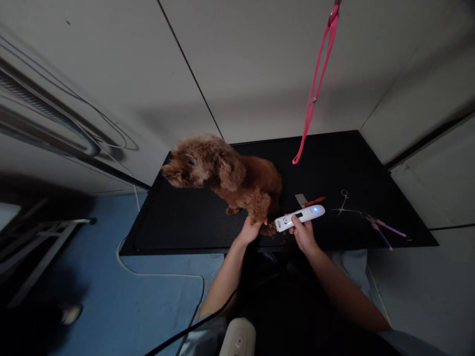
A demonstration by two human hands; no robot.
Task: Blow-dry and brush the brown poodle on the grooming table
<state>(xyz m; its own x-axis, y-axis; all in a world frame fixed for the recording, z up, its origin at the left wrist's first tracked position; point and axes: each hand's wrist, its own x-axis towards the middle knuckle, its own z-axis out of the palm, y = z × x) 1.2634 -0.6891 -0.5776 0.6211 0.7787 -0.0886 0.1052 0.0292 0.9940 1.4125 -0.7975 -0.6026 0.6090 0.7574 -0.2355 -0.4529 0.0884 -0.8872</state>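
A curly brown dog (pixel 256 173) sits on the black grooming table (pixel 178 232), its head turned to the left. My left hand (pixel 251 230) is closed around one of its legs, near the table's front edge; the fingertips are partly hidden behind fur. In my right hand (pixel 303 234) is a white pet hair clipper (pixel 306 214) with a glowing blue light. The clipper's blade end points left and meets the fur of a paw (pixel 269 229). My thumb lies on top of the clipper body.
Right of the clipper lie a slicker brush (pixel 313 201), thin metal scissors (pixel 345 202) and pink-purple handled nail clippers (pixel 384 228). A pink loop leash (pixel 315 94) hangs above the table. Cables and a grey hose (pixel 48 109) run along the left wall.
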